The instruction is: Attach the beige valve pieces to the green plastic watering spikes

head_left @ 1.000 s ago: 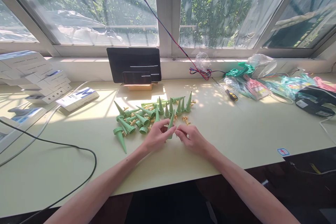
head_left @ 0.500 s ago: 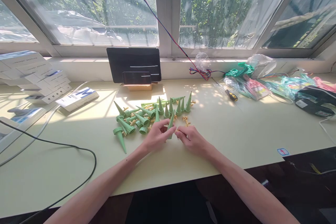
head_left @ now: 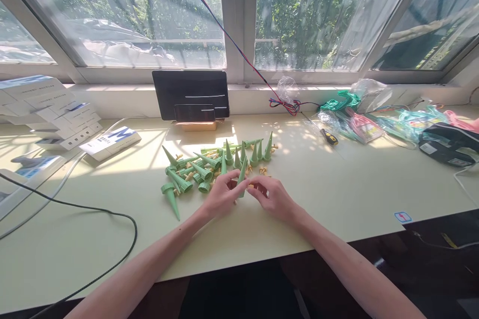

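Note:
My left hand (head_left: 221,195) is closed round a green plastic cone spike (head_left: 242,175), tip pointing up and away. My right hand (head_left: 272,198) pinches a small tan piece (head_left: 251,185) right against the side of that spike. Just beyond both hands lies a heap of green cone spikes (head_left: 194,169), several lying flat and several standing upright (head_left: 254,153). Small tan pieces (head_left: 264,171) are scattered among them on the pale yellow-green table (head_left: 337,194).
A dark tablet on a stand (head_left: 190,93) leans at the windowsill. White boxes (head_left: 108,140) sit at left and a black cable (head_left: 93,209) loops across the table. A screwdriver (head_left: 329,136), plastic bags (head_left: 355,114) and a black pouch (head_left: 449,144) lie at right.
The right hand has moved slightly left, closing the small gap to the spike held in the left hand. The view has shifted a little.

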Demonstrator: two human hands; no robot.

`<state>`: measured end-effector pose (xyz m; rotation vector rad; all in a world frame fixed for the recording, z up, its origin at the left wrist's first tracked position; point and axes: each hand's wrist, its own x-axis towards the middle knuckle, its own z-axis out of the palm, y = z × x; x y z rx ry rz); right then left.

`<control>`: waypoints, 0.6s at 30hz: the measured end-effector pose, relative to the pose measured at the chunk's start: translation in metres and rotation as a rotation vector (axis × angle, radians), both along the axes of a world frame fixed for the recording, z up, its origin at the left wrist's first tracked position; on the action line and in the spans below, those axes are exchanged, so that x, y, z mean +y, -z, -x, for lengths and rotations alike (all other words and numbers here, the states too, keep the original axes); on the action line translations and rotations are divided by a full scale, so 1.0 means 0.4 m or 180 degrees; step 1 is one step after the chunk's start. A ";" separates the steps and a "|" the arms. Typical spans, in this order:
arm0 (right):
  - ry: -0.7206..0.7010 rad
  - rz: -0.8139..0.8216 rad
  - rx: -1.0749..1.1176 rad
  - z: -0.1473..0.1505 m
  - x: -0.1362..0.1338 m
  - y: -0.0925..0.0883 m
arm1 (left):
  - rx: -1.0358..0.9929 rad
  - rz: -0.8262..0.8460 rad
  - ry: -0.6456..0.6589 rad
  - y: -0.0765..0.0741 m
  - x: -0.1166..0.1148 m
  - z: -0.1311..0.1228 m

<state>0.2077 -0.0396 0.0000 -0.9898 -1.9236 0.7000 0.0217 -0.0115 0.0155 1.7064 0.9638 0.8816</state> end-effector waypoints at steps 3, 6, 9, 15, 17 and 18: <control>0.0022 -0.0037 0.0108 0.002 0.000 -0.002 | 0.0031 0.0036 -0.0037 0.003 0.000 0.001; 0.0032 -0.0076 0.0060 0.002 0.001 0.002 | 0.0072 0.0035 -0.0058 0.006 0.001 0.001; 0.0060 -0.0081 -0.0048 0.001 0.003 0.009 | 0.0083 -0.0062 -0.0034 0.009 0.001 0.002; 0.0007 -0.0071 -0.0113 0.002 0.007 0.020 | 0.0061 -0.0209 -0.0005 0.010 0.000 0.001; -0.0018 -0.0072 -0.0142 0.002 0.009 0.023 | 0.0065 -0.0195 -0.0014 0.009 -0.001 0.000; -0.0030 -0.0066 -0.0157 0.002 0.010 0.024 | 0.0069 -0.0196 -0.0015 0.008 -0.001 -0.001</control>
